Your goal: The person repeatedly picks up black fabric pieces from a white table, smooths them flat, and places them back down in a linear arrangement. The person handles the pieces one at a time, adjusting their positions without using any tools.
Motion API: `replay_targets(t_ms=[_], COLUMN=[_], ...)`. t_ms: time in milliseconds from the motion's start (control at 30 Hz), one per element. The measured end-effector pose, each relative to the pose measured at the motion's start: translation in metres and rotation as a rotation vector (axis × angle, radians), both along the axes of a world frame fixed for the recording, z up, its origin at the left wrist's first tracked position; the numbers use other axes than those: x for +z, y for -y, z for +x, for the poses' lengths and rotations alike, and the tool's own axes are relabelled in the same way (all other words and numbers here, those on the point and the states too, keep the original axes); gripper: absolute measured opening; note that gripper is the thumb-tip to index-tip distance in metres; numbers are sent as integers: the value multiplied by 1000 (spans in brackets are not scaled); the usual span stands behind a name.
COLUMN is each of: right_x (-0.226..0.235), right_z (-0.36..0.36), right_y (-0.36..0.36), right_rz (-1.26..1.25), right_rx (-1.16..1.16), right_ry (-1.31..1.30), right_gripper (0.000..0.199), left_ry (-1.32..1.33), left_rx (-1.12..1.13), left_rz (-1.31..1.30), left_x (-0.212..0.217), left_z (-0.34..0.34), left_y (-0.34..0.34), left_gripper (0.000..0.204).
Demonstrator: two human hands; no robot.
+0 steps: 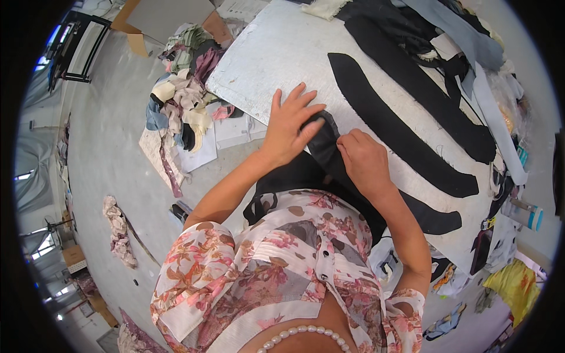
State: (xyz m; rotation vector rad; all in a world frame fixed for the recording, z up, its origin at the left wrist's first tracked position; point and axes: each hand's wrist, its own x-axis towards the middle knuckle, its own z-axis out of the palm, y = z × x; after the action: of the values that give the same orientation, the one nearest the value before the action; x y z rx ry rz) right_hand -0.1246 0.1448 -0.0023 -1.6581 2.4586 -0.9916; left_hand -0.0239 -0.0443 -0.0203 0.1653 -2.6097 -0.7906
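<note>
A curved black fabric piece (325, 149) lies at the near edge of the white table (259, 65), its nearer part folded over or hanging toward my lap. My right hand (366, 162) pinches its edge with bent fingers. Beside the far end of the same piece is my left hand (289, 126), fingers spread, its thumb resting along the dark cloth. Two more long curved black fabric strips, one closer (400, 126) and one farther (421, 88), lie flat on the right of the table. Another black strip end (432, 217) shows past my right forearm.
Fabric scraps (185, 100) are heaped on the floor left of the table, near a cardboard box (168, 20). A crumpled cloth (119, 232) lies farther left. Grey-blue fabric (471, 35) and other cloth crowd the table's far right. Yellow fabric (512, 288) is at lower right.
</note>
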Motion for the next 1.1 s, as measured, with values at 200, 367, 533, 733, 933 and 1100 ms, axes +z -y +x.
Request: replay_targets(t_ms=[200,367,533,733,933,1100], right_x=[11,32,41,46,28,44], right_z=[-11,-30,-38,-30,-49,-60], right_y=[-9,-26,-38,-47,-60,-131], right_rz=[-40,-266,-318,-299,-458,-217], right_rx=[-45,-243,-236,-60,170,-154], right_ry=[-2,176,-121,-90,1325,1301], right_gripper=[2,5,11,38,71,60], left_ry=[97,22,536,130,-9,-33], left_rx=[-2,72,-102,-126,-169,-181], left_rz=[-224,-115,867,1602,1369,1653], left_x=[0,3,48,41,59,52], left_z=[-1,2,10,-39,-69,-92], left_y=[-10,-11,-40,-65,-64,-60], left_gripper=[62,63,45,31,22,15])
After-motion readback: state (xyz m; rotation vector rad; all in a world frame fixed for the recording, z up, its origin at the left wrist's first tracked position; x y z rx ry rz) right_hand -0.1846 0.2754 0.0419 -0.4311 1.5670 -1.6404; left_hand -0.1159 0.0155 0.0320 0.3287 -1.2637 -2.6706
